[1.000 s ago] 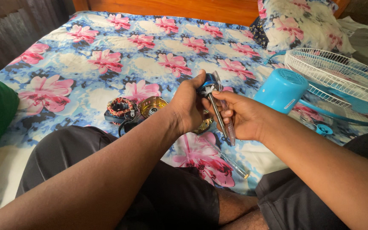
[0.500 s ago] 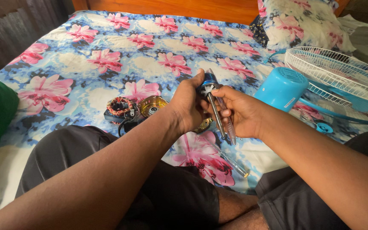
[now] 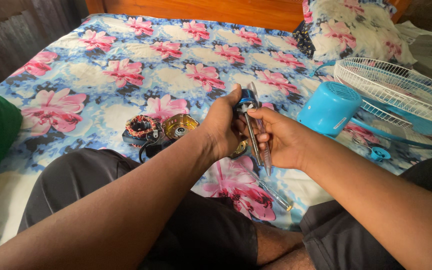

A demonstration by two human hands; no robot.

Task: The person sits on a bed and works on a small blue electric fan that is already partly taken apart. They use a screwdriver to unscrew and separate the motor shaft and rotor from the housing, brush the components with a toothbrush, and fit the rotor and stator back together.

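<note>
Bed with a wooden headboard [image 3: 256, 10], covered by a blue-and-white sheet [image 3: 126, 55] printed with large pink flowers; a pillow [image 3: 356, 25] in matching print lies at the head, right side. Person sits at the foot, dark shorts, both forearms reaching in over the lap. Compared with the views from a second and half a second back: almost no change. Both hands remain at the same spot above the sheet, closed on the same part; only a slight shift in finger placement, too small to read as a turn. Judgement: work on the part is ongoing, held in place, not set down or swapped. Left hand [image 3: 223, 127] is curled round the blue rotor [image 3: 247, 100], a short dark-blue cylinder with a bright metal cap, thumb on top. Right hand [image 3: 283, 140] is wrapped from beneath, fingers pressed along the steel shaft [image 3: 252, 140], a thin, smooth grey rod running down from the rotor; a clear plastic-handled tool seems to lie alongside it in the same grip, but I cannot tell the two fully apart. On the sheet just left of the hands: a stator [image 3: 141, 127] with copper-coloured windings, ring-shaped, and beside it a brass-toned round cover [image 3: 180, 125], shiny. A screwdriver [image 3: 271, 190] with translucent handle lies on the sheet below the hands. To the right, a blue ribbed plastic motor housing [image 3: 330, 107] touching a white wire fan guard [image 3: 396, 90].
</note>
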